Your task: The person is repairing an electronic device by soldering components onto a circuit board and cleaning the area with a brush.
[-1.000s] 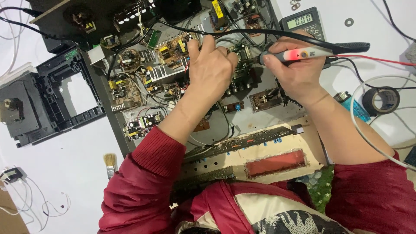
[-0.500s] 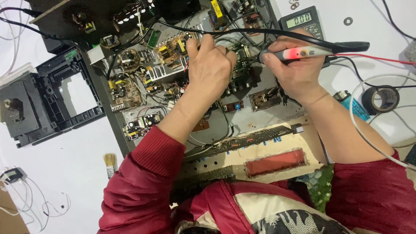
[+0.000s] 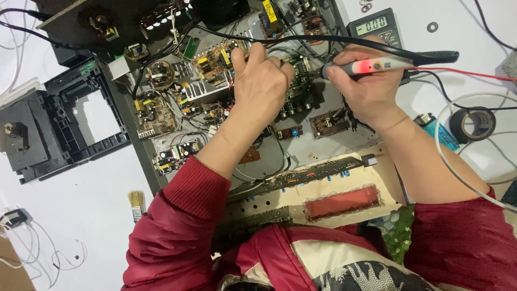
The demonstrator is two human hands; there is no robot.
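open metal chassis (image 3: 141,156) full of circuit boards (image 3: 215,59), our left hand (image 3: 262,81) curled with fingertips pressing the boards, our right hand (image 3: 366,86) closed around a grey soldering iron (image 3: 377,66)

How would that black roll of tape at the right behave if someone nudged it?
The roll of black tape lies flat on the white table, so it would probably slide rather than roll. It looks small and hollow, so likely light. A white cable loops beside it and might snag it.
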